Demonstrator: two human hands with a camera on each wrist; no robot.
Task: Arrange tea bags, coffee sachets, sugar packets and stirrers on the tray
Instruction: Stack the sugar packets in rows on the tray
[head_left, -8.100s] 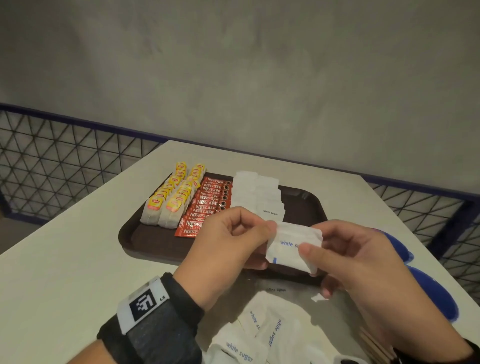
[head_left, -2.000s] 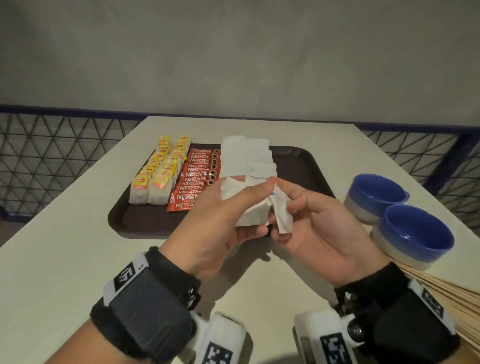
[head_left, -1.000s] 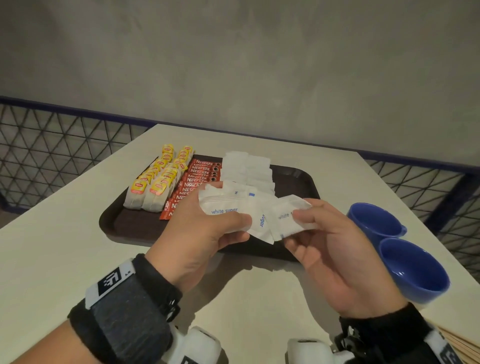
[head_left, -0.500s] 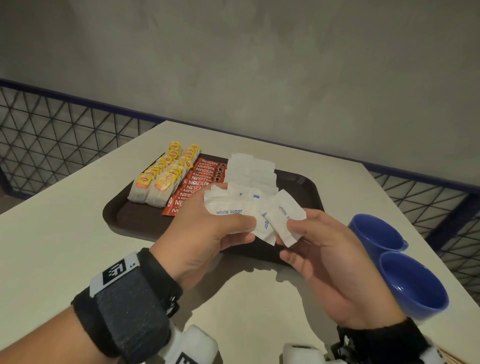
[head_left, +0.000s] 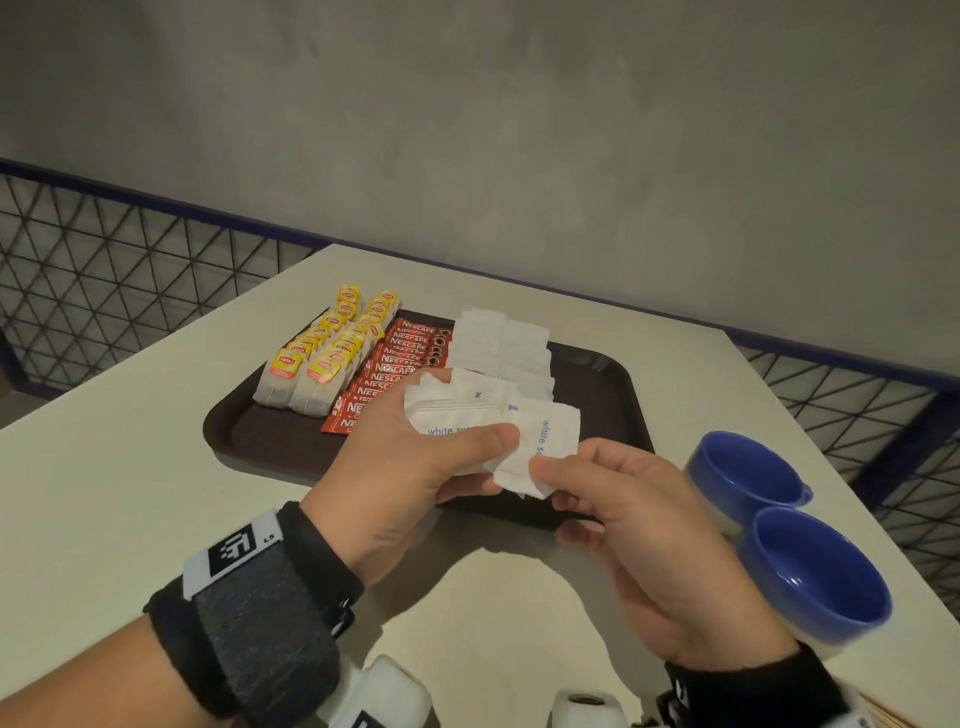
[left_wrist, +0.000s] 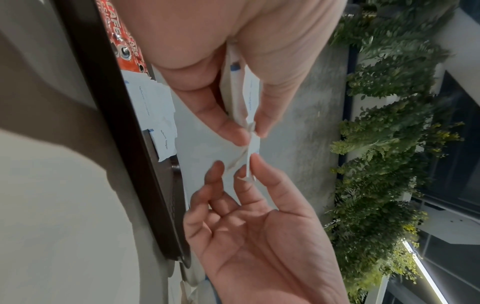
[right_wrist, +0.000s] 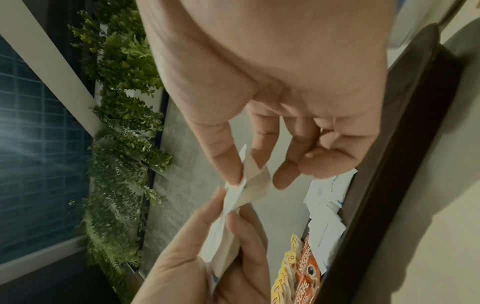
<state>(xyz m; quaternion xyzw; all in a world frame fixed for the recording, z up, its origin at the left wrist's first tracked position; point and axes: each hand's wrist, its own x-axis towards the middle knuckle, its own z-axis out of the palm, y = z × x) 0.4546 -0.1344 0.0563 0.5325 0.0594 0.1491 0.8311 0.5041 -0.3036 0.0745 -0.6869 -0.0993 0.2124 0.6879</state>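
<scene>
My left hand (head_left: 415, 457) grips a small stack of white sugar packets (head_left: 457, 415) above the near edge of the dark brown tray (head_left: 270, 441). My right hand (head_left: 613, 499) pinches the lower corner of the rightmost sugar packet (head_left: 545, 447) between thumb and forefinger. On the tray lie two rows of yellow-tagged tea bags (head_left: 322, 358), a row of red Nescafe sachets (head_left: 400, 358) and rows of white sugar packets (head_left: 498, 343). In the wrist views the pinched packet (left_wrist: 249, 148) (right_wrist: 249, 181) stands edge-on between both hands.
Two blue cups (head_left: 779, 530) stand to the right of the tray, close to my right wrist. Tips of wooden stirrers (head_left: 893, 714) show at the bottom right corner. The white table (head_left: 104, 493) ends at a mesh railing (head_left: 114, 265) behind.
Over the last second the stack stayed in my left hand. My right hand slid from the packet's far end to its lower corner, turning that packet more upright.
</scene>
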